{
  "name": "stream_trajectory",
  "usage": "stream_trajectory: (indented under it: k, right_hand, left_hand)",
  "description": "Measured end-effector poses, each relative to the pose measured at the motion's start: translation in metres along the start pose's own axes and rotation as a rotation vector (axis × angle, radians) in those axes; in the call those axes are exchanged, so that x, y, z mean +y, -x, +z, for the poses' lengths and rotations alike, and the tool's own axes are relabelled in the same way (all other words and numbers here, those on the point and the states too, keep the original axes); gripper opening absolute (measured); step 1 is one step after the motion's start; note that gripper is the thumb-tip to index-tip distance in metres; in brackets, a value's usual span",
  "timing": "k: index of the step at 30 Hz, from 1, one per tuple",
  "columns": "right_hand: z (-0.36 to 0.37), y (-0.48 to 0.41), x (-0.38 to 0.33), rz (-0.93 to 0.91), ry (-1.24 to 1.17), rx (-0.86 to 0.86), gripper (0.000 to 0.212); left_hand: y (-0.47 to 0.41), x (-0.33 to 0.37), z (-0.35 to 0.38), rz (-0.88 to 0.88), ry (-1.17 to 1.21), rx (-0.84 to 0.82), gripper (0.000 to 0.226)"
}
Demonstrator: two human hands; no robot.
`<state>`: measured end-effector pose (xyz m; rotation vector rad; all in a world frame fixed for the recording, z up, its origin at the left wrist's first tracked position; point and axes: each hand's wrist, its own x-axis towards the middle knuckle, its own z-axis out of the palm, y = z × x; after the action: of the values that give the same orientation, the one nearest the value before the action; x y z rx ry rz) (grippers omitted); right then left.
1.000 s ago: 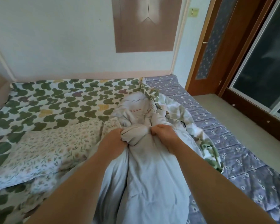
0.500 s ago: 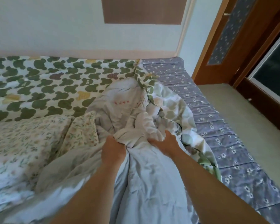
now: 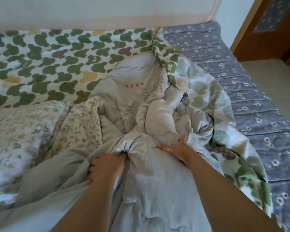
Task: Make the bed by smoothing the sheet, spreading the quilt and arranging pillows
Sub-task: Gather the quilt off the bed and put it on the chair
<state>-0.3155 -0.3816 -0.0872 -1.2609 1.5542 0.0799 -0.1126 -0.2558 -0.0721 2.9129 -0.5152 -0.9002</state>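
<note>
While the left hand [image 3: 107,166] keeps its fingers curled tight round a thick fold of the pale grey quilt [image 3: 146,195] at lower centre of the frame, the right hand [image 3: 176,146] has let go of the fistful it held a second ago. It now lies palm down on the cloth just to the right, thumb stretched out and fingers straight, their tips against the edge of the crumpled heap. Both hands sit lower and nearer the person than before, and the bunch between them has come along, so the quilt looks to have been dragged down the bed rather than opened out. It fills the middle of the frame, heaped and twisted, with its red stitched mark [image 3: 134,85] facing up. Left of the heap rests the flowered pillow [image 3: 23,131], touching the quilt's edge. Further out, the green-patterned cover [image 3: 49,61] lies fairly flat across the upper left, up to the wall [image 3: 90,10], and one end of it folds back along the quilt's right side. The blue flowered sheet [image 3: 258,114] shows along the right, with the floor [image 3: 266,72] and door [image 3: 274,30] in the upper right corner. The right hand seems to be changing its hold to find an edge or corner. Spreading has hardly begun, and the pillow is not yet placed.
</note>
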Motion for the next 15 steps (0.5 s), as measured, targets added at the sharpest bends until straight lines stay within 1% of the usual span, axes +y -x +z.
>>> stream_trajectory:
  k: [1, 2, 3, 4, 5, 6, 7, 8, 9, 10, 11, 12, 14, 15]
  right_hand:
    - [0.006, 0.002, 0.0, -0.022, -0.081, -0.053, 0.159]
    - [0.012, 0.001, 0.001, -0.039, -0.149, -0.117, 0.139]
    - [0.019, 0.005, -0.001, -0.034, -0.193, -0.194, 0.114]
    - [0.023, 0.013, -0.005, -0.021, -0.224, -0.287, 0.097]
    - [0.029, 0.018, -0.009, 0.001, -0.235, -0.365, 0.096]
    - [0.036, 0.022, -0.013, 0.018, -0.202, -0.42, 0.105]
    - [0.044, 0.027, -0.017, 0.018, -0.123, -0.432, 0.116]
    - [0.053, 0.023, -0.015, -0.018, -0.038, -0.411, 0.124]
    - [0.061, 0.022, -0.012, -0.063, 0.035, -0.365, 0.125]
    - [0.067, 0.029, -0.012, -0.105, 0.101, -0.307, 0.121]
    - [0.07, 0.04, -0.013, -0.122, 0.101, -0.245, 0.111]
    - [0.072, 0.051, -0.011, -0.133, 0.072, -0.191, 0.095]
    - [0.072, 0.07, -0.001, -0.15, -0.005, -0.165, 0.06]
    - [0.072, 0.078, 0.004, -0.155, -0.029, -0.17, 0.049]
  left_hand:
    - [-0.005, -0.002, 0.007, 0.036, 0.028, -0.04, 0.11]
    - [-0.01, -0.006, 0.015, 0.052, 0.076, -0.078, 0.112]
    - [-0.011, -0.01, 0.022, 0.049, 0.134, -0.101, 0.115]
    - [-0.008, -0.013, 0.026, 0.038, 0.175, -0.119, 0.116]
    - [-0.002, -0.015, 0.027, 0.042, 0.215, -0.142, 0.114]
    - [0.006, -0.018, 0.024, 0.051, 0.231, -0.166, 0.105]
    - [0.014, -0.02, 0.022, 0.07, 0.255, -0.182, 0.089]
    - [0.017, -0.025, 0.019, 0.081, 0.277, -0.186, 0.071]
    - [0.021, -0.029, 0.017, 0.078, 0.34, -0.179, 0.057]
    - [0.022, -0.036, 0.017, 0.057, 0.365, -0.185, 0.051]
    - [0.027, -0.041, 0.015, 0.046, 0.391, -0.209, 0.053]
    - [0.034, -0.049, 0.011, 0.064, 0.41, -0.259, 0.059]
    - [0.042, -0.064, 0.006, 0.085, 0.595, -0.341, 0.083]
    - [0.043, -0.073, 0.007, 0.081, 0.607, -0.323, 0.1]
